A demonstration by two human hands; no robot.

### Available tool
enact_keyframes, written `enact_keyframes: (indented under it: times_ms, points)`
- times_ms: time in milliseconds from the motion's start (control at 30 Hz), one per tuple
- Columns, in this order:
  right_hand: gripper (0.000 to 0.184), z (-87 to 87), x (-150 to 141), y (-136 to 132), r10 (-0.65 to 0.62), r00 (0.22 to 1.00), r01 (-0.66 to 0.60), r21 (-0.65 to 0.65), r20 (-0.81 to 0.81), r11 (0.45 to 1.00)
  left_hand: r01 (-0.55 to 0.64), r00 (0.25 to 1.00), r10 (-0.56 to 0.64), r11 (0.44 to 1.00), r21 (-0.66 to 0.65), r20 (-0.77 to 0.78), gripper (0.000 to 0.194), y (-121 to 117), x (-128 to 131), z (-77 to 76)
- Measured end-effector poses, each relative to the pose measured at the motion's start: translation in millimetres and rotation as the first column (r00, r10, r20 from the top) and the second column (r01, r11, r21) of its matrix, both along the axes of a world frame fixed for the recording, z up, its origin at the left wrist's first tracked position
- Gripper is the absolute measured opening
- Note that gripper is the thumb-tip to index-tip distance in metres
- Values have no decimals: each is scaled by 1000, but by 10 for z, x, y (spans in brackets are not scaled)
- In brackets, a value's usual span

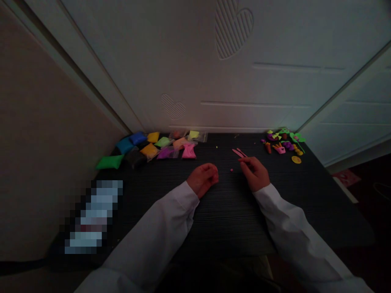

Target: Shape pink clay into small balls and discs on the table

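And no, not a word, number or brand can be read anywhere here! Over on the left, the bright screen-like patch is broken into coarse blocks, so whatever it shows is beyond reading. Across to the far right, the red sheet carries paler marks, but they're too dim to make out. And on the small yellow disc, there are faint marks, far too tiny to call as letters or picture!
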State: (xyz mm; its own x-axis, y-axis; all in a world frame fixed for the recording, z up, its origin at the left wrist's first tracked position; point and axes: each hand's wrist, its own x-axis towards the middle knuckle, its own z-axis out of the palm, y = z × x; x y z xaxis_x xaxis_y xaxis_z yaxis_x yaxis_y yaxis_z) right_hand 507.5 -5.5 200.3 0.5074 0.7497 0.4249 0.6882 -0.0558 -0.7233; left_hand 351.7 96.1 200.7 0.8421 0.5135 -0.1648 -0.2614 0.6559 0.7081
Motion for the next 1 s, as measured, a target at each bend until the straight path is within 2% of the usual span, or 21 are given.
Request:
enact_keyframes:
  times_ms: [100, 333, 433, 567, 800, 1000]
  points:
    - [20, -10, 3, 2, -4, 1000, 4, 2, -1, 1000, 12, 999, -11, 1000, -11, 40, 22, 3, 3, 19]
    - [18, -7, -4, 8, 6, 1000, -6, -10, 5, 1000, -24, 998, 22, 999, -46, -61, 18, 7, -3, 32]
    - [18, -17, 1, 11, 7, 1000, -7, -7, 5, 1000, -38, 998, 35, 998, -59, -53, 21, 9, -8, 26]
    - [18, -42, 7, 7, 25, 999, -25, -5, 21, 1000, -46, 999, 45, 997, -67, -20, 14, 11, -14, 31]
    - [16, 20, -87, -7, 98, 979, -108, 46, 179, 993, -60, 997, 55, 995, -82, -59, 18, 9, 2, 21]
    - [20, 72, -340, -22, 135, 948, -188, 164, 289, 968, -27, 997, 26, 1000, -10, -66, 22, -2, 13, -24]
